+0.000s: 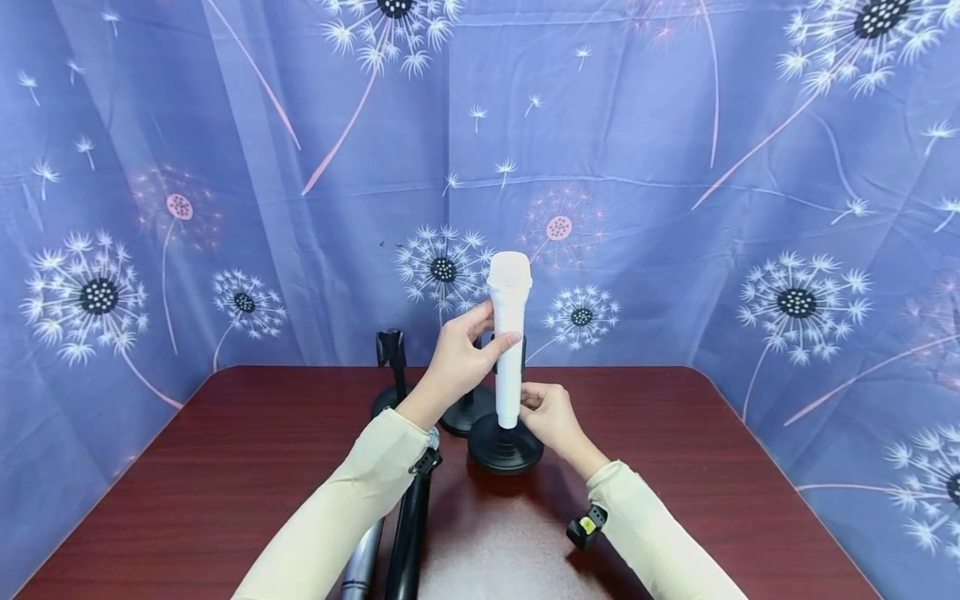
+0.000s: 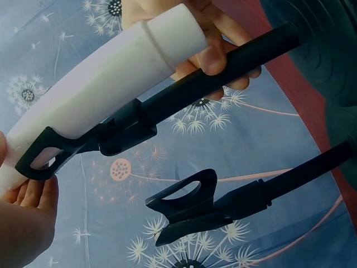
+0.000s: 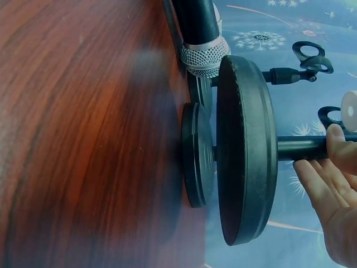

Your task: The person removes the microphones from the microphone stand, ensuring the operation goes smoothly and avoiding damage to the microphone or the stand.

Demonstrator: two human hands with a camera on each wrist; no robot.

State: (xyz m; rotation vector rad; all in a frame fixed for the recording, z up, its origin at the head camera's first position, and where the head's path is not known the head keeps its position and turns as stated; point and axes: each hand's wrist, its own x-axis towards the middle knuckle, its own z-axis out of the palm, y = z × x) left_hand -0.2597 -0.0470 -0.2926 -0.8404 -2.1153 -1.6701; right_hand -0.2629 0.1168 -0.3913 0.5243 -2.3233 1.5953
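Observation:
My left hand (image 1: pixel 465 346) grips a white microphone (image 1: pixel 510 325) by its upper handle, thumb in front. The microphone stands nearly upright, mesh head at the top. In the left wrist view, the loop of a black clip (image 2: pixel 127 134) goes round its handle. That clip tops a short desk stand, whose pole (image 2: pixel 223 70) my right hand (image 1: pixel 553 417) pinches between thumb and fingers below the microphone's lower end. The stand's round black base (image 1: pixel 506 454) shows its underside in the right wrist view, raised off the table.
Two more black stands stand behind: one with its base (image 1: pixel 467 414) just behind mine, one with its clip (image 1: pixel 390 346) further left. A black microphone (image 1: pixel 408 533) and a silver-grey handle (image 1: pixel 362 562) lie by my left forearm on the brown table (image 1: pixel 637 517). A blue dandelion curtain (image 1: pixel 660 250) hangs behind.

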